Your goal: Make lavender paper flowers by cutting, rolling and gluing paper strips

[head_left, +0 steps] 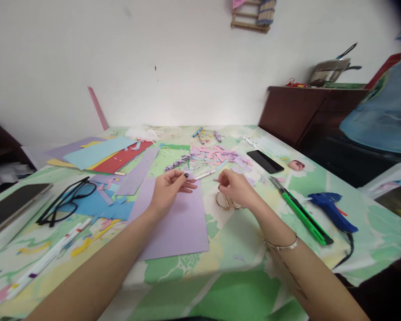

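My left hand (173,187) is over a lilac paper sheet (177,227), its fingers loosely stretched and apart, with nothing visible in them. My right hand (235,186) hovers to the right of the sheet, thumb and fingers pinched together. Whatever small thing it may hold is too small to make out. Gold-handled scissors (222,201) lie below the right hand, partly hidden by it. Beyond the hands, a white marker (205,174) and a purple patterned paper piece (177,163) rest near pink and lilac paper scraps (210,154).
Coloured paper sheets (96,154), black glasses (67,200), joined markers (50,254) and a phone (16,207) are on the left. To the right lie another phone (265,161), a green utility knife (304,214) and a blue glue gun (334,210) with a cord.
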Demonstrator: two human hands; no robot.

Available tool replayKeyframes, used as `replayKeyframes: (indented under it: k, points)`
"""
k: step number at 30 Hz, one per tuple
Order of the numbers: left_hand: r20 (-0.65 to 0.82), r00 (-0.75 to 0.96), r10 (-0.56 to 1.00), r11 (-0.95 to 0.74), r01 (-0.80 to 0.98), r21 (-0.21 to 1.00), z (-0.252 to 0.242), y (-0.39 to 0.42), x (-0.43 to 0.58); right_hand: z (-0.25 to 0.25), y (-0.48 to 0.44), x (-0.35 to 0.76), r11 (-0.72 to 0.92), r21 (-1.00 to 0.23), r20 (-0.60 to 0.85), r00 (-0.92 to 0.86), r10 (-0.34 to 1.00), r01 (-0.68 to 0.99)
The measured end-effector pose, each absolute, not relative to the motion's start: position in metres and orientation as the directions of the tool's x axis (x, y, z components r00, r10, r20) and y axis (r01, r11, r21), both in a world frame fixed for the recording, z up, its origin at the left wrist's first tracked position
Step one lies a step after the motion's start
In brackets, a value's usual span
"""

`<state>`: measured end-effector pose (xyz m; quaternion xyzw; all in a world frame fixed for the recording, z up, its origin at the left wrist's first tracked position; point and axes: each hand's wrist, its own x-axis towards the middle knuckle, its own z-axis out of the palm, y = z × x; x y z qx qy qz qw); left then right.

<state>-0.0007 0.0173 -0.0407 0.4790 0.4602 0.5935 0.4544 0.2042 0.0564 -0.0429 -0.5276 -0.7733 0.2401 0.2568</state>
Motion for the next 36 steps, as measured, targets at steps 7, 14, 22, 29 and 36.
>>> replayKeyframes:
  k: [7,14,22,29,36]
  points:
    - [0.140,-0.128,0.982,-0.162,-0.177,0.971,-0.035,0.013,-0.002,-0.043,0.054,0.212,0.207,-0.358,-0.037,-0.235,0.971,0.910]
    - [0.083,-0.082,0.993,-0.098,-0.202,0.975,-0.032,0.012,-0.002,-0.040,0.045,0.197,0.170,-0.323,-0.101,-0.213,0.972,0.931]
    - [0.090,0.044,0.995,-0.080,-0.190,0.979,-0.025,0.010,-0.006,-0.025,0.049,0.220,0.112,-0.655,-0.302,-0.394,0.868,0.748]
    - [0.125,0.083,0.989,-0.112,-0.145,0.983,-0.022,0.004,-0.008,-0.019,0.051,0.223,0.127,-0.955,-0.018,-0.480,0.877,0.268]
    - [0.160,0.133,0.978,-0.137,-0.163,0.977,-0.021,0.005,-0.015,-0.020,0.034,0.211,-0.101,-0.994,-0.018,-0.804,0.594,-0.052]
